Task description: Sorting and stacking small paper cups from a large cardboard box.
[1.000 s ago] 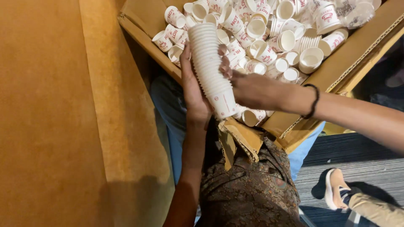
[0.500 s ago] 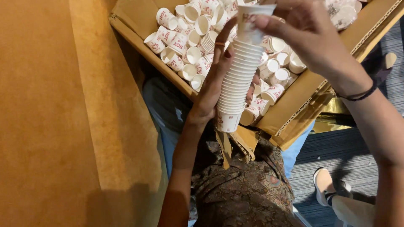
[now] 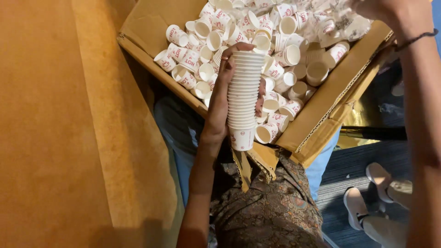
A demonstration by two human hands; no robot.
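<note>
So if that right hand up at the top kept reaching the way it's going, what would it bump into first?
Most likely the loose paper cups heaped in the cardboard box; the right hand is already over them at the frame's edge, though its exact height is unclear.

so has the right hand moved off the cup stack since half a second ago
Yes. The right hand has left the cup stack and gone toward the cardboard box's far right corner.

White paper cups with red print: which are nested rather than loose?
The tall stack of white paper cups gripped in the left hand; others lie scattered singly.
</note>
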